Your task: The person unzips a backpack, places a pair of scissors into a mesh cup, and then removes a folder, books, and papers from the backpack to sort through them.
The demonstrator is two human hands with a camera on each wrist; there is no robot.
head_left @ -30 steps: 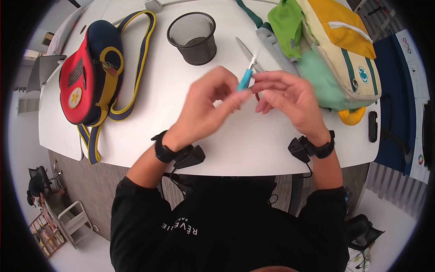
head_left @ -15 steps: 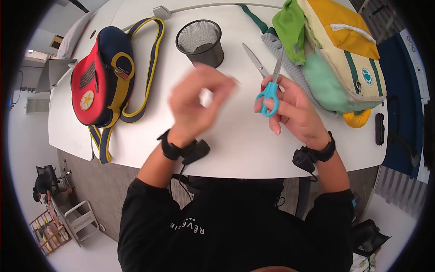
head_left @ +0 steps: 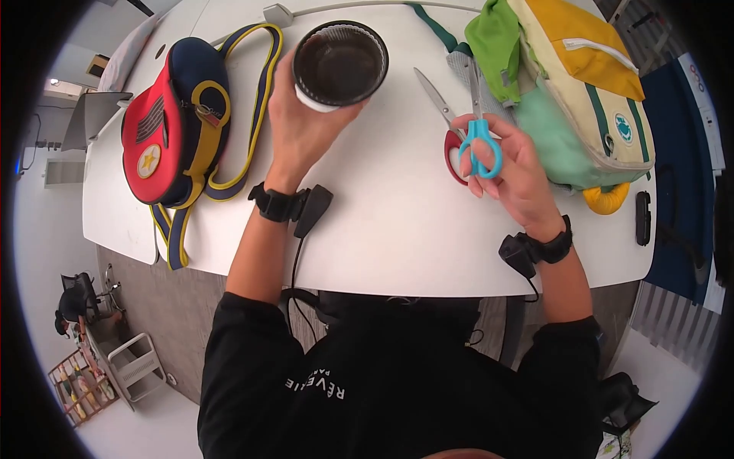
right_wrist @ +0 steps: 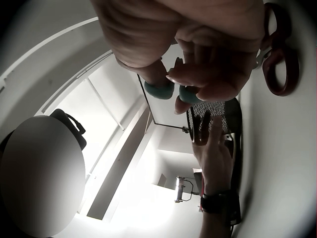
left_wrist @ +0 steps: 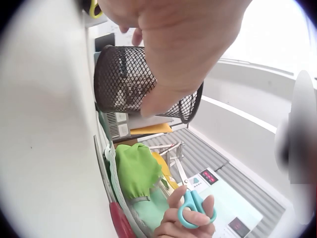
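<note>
scissors with blue handles (head_left: 485, 153) are in the right hand (head_left: 524, 176), above the right half of the white table (head_left: 382, 229), between its near and far edges. the fingers and thumb are curled round the handle loops, and the blades point toward the far edge. the left hand (head_left: 302, 126) grips a black mesh cup (head_left: 340, 69) by its side, beyond the middle of the table toward the far edge, the mouth turned up to the head camera.

the blue scissors look light and rigid, with smooth plastic loops and hard metal blades; the loops seem the place to hold, well away from the tips. the cup looks light too, thin wire that might dent if squeezed hard, though the open weave should keep it from slipping. a grip round the wall, below the rim, looks sound and leaves the mouth free.

scissors with red handles (head_left: 454, 157) lie on the table beside the right hand, just left of the backpack (head_left: 550, 130). a red and navy bag (head_left: 145, 130) is toward the left edge, and a small black case (head_left: 643, 218) sits by the right edge.

the right hand hides part of the red handles, and how far its fingers go through the blue loops is hard to make out. the cup's inside is dark in the head view. whether its base touches the table, i cannot tell. the right wrist view is dim, with the blue loops mostly behind fingers.
</note>
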